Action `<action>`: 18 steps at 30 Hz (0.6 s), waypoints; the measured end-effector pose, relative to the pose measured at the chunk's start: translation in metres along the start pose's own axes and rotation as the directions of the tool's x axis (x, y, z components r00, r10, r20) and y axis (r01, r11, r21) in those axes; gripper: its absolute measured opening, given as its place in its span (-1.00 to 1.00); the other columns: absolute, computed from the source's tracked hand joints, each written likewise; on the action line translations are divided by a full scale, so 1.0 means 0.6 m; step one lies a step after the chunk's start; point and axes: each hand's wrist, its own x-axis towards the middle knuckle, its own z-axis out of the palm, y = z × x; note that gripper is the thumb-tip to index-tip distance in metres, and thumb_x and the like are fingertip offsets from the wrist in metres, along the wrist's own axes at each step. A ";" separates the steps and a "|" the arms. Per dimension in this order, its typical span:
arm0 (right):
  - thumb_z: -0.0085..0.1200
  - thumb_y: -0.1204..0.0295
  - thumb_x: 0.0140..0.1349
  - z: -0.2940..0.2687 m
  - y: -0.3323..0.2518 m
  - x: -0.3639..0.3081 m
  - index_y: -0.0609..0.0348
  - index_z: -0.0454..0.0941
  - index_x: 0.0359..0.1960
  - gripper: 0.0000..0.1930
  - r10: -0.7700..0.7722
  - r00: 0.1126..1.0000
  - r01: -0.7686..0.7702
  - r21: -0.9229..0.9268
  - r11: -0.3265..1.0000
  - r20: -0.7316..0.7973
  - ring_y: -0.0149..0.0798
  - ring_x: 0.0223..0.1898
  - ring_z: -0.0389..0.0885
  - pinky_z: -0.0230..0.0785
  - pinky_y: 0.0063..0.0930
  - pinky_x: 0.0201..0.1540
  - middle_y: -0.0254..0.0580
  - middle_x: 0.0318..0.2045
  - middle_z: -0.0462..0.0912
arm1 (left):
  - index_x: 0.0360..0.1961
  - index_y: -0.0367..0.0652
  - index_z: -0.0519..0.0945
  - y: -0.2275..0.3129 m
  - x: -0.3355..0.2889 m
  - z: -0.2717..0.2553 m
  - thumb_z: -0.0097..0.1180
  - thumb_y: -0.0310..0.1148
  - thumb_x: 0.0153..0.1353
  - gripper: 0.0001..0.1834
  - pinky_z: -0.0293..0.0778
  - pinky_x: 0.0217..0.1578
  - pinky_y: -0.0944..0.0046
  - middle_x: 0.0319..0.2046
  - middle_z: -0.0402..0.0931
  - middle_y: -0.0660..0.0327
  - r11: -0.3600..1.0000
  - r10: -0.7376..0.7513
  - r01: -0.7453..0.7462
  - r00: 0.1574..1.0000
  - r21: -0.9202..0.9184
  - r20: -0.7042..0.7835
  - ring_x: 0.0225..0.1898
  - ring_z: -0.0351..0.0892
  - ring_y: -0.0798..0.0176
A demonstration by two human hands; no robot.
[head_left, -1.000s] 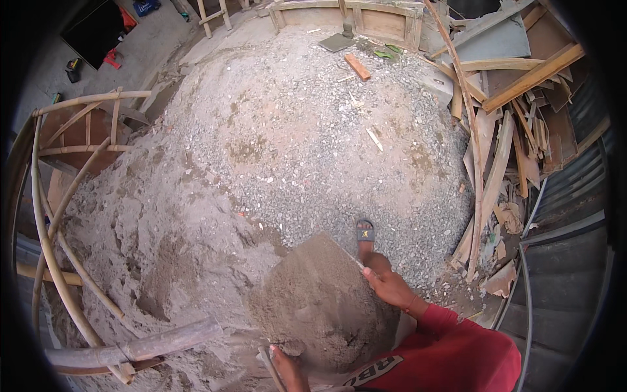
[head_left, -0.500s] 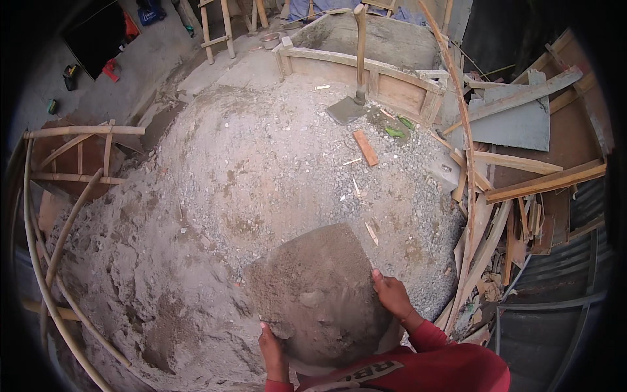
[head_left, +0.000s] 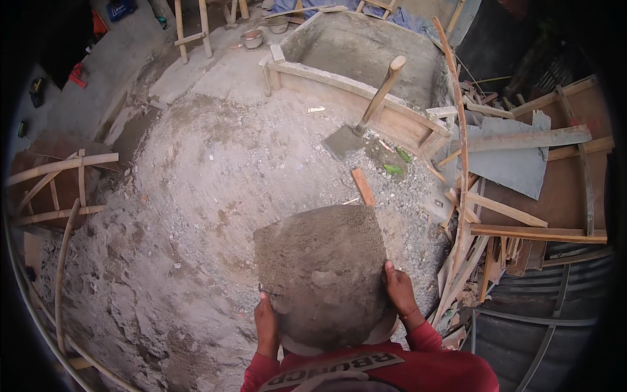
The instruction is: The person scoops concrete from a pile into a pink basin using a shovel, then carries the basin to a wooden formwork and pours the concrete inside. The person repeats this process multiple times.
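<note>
Close in front of my body is a squarish, grey-brown sheet (head_left: 323, 268) with a sandy, lumpy surface. Its far edge is curved, and whether it is a tray or a board I cannot tell. My left hand (head_left: 266, 320) grips its left side with the thumb on top. On the opposite edge, my right hand (head_left: 400, 291) is closed the same way; its other fingers are hidden underneath. Farther off, a hoe (head_left: 344, 142) rests its flat blade on the gravel, its wooden handle leaning up to the right.
An orange-brown wooden block (head_left: 364, 187) lies beyond the sheet. Behind it stands a wooden-sided mixing box (head_left: 359, 91). Bamboo poles (head_left: 65, 274) are on the left, and scrap timber (head_left: 516, 212) is piled right. Gravelly sand (head_left: 189, 196) slopes across the ground. Buckets (head_left: 252, 39) stand far back.
The sheet, still in both hands, has straightened and moved slightly away from me, nearer the wooden block. The view has shifted, so the hoe and box appear lower.
</note>
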 end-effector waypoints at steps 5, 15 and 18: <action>-0.25 -0.19 0.43 -0.027 -0.150 0.040 0.39 0.46 -0.60 -0.23 0.032 0.999 -0.029 0.103 0.994 -0.031 -0.21 -0.55 0.39 0.30 -0.23 -0.34 -0.02 -0.70 0.42 | -0.06 -0.46 0.59 0.200 0.055 0.025 -0.31 0.10 0.50 -0.28 0.47 -0.14 0.23 -0.21 0.64 0.10 0.983 0.088 -0.098 0.994 0.157 0.072 -0.23 0.60 0.23; -0.30 -0.15 0.44 -0.065 -0.388 0.242 0.28 0.61 -0.29 -0.33 0.057 0.997 -0.063 0.105 0.993 0.059 0.36 -0.17 0.57 0.38 0.00 -0.13 0.34 -0.34 0.61 | -0.13 -0.47 0.59 0.480 0.204 0.119 -0.28 0.12 0.50 -0.28 0.44 -0.19 0.25 -0.28 0.61 0.15 0.979 0.148 -0.154 0.987 0.132 0.056 -0.28 0.51 0.29; -0.28 -0.13 0.44 -0.083 -0.471 0.312 0.28 0.59 -0.32 -0.35 0.050 0.996 -0.058 0.120 0.991 0.074 0.35 -0.18 0.57 0.38 -0.01 -0.14 0.32 -0.35 0.61 | -0.06 -0.48 0.57 0.565 0.250 0.141 -0.29 0.09 0.51 -0.29 0.44 -0.10 0.25 -0.18 0.61 0.11 0.981 0.116 -0.122 0.992 0.148 0.052 -0.19 0.53 0.26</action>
